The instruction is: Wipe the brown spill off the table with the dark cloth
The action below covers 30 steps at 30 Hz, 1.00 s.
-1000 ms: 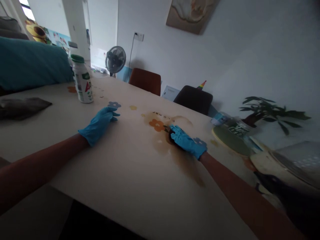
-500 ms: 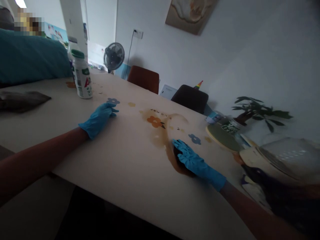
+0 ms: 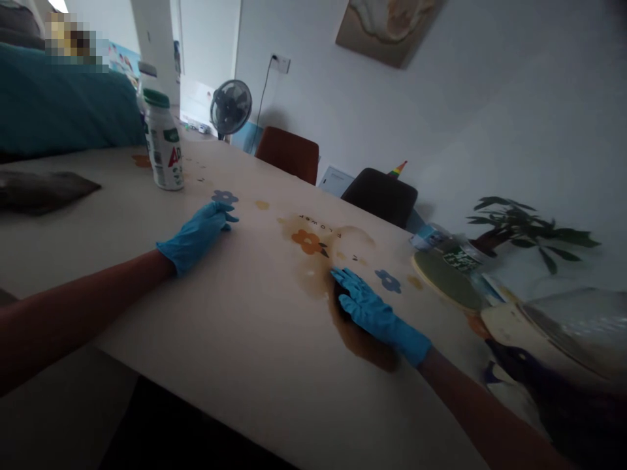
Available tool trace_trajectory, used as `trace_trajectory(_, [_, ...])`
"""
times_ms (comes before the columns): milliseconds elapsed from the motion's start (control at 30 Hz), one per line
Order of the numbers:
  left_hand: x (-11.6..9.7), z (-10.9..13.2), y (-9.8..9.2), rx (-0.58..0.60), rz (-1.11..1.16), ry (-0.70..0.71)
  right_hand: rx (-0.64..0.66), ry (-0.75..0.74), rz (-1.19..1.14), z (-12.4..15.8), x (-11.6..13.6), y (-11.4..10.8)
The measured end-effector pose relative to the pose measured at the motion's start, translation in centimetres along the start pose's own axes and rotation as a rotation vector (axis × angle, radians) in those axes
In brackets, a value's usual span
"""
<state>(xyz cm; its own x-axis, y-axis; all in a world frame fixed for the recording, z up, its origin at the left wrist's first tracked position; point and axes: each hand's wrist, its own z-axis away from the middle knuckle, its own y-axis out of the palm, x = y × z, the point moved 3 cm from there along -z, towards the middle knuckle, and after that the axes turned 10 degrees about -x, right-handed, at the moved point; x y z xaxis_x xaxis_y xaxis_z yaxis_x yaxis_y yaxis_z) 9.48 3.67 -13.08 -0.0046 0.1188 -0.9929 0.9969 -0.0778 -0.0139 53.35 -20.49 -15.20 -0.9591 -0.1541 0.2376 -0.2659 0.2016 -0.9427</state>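
Note:
My right hand (image 3: pixel 369 310), in a blue glove, lies over a dark cloth (image 3: pixel 337 297) with thumb and fingers about it. Most of the cloth is hidden under the palm. It presses on a brown wet patch (image 3: pixel 365 343) on the pale tabletop. Thinner brown liquid (image 3: pixel 311 277) spreads toward a printed orange flower (image 3: pixel 308 241). My left hand (image 3: pixel 200 235), gloved in blue too, rests on the table near a printed blue flower (image 3: pixel 225 196). Its fingers are apart and slightly bent, with nothing in them.
A white bottle with a green cap (image 3: pixel 165 147) stands beyond my left hand, another bottle behind it. Grey fabric (image 3: pixel 44 190) lies at far left. A round green mat (image 3: pixel 443 281), a potted plant (image 3: pixel 494 232) and a pale container (image 3: pixel 529 333) crowd the right side.
My right hand has slid a little left and away from me with the dark cloth, baring more of the brown patch near its wrist. My left hand has stayed put. The view has shifted slightly.

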Motion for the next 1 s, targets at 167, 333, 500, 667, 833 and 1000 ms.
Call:
trace_trajectory(167, [-0.5, 0.6, -0.2, 0.016, -0.013, -0.008, -0.013, 0.043, -0.021, -8.8, -0.8, 1.9])
trace_trajectory(333, [-0.7, 0.7, 0.0, -0.006, -0.024, -0.015, -0.03, 0.221, 0.041, -17.6, -3.5, 2.9])
trace_trajectory(500, [-0.5, 0.8, -0.1, 0.005, -0.06, -0.007, -0.049, 0.346, 0.081, -24.3, -5.9, 3.6])
trace_trajectory(667, [-0.6, 1.0, 0.0, 0.051, -0.115, 0.027, -0.067, 0.469, 0.124, -28.6, -6.7, 4.1])
trace_trajectory(833, [-0.9, 0.9, 0.4, 0.032, -0.144, -0.006, -0.066, 0.527, 0.163, -30.2, -6.1, 4.5])
trace_trajectory(1000, [-0.4, 0.5, 0.2, 0.044, -0.12, 0.007, -0.08, 0.424, 0.189, -29.7, -4.4, 5.3])
